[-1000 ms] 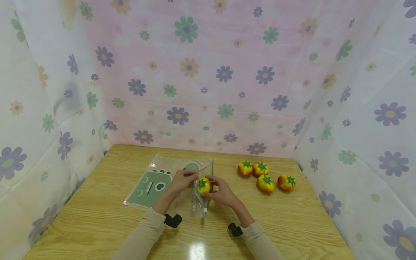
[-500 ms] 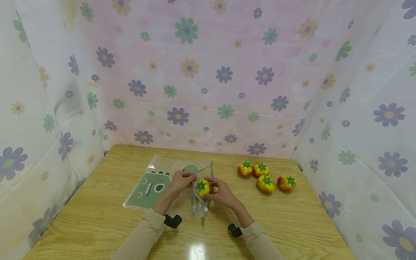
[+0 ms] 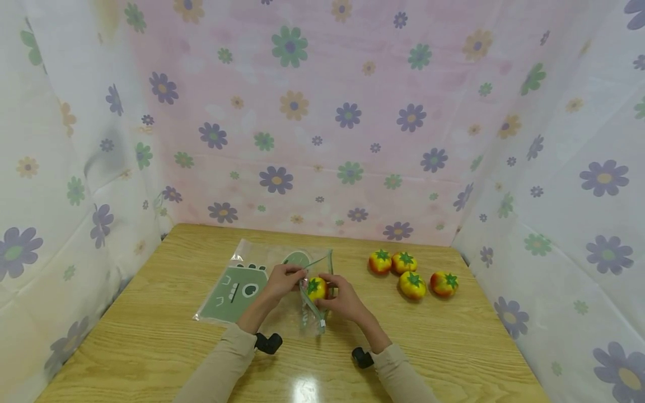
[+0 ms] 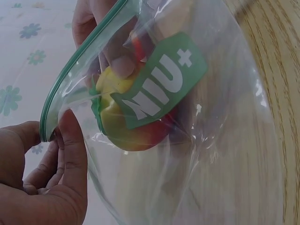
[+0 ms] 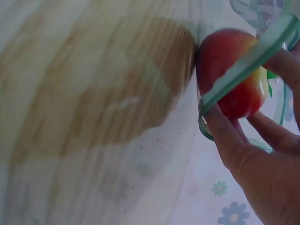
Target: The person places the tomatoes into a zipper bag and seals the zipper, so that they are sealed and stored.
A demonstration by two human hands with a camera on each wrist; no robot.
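A clear zip bag (image 3: 284,323) with a green cartoon-face print lies on the table, its green-edged mouth toward the right. My left hand (image 3: 281,282) pinches the green rim of that mouth between thumb and fingers. A yellow-red toy tomato (image 3: 316,289) with a green leafy top sits inside the mouth, gripped by the fingers of my right hand (image 3: 347,299). Through the plastic, in the left wrist view, the tomato (image 4: 136,122) shows behind a green NIU+ label (image 4: 164,79). In the right wrist view, the rim (image 5: 253,61) crosses in front of the tomato.
To the right on the wooden table (image 3: 433,347) stand several more toy tomatoes (image 3: 412,285), one (image 3: 444,284) slightly apart from the others. A flowered cloth (image 3: 322,140) walls the table at the back and both sides.
Both hands keep nearly the same place and hold. The bag and its zip end have shifted slightly to the right.
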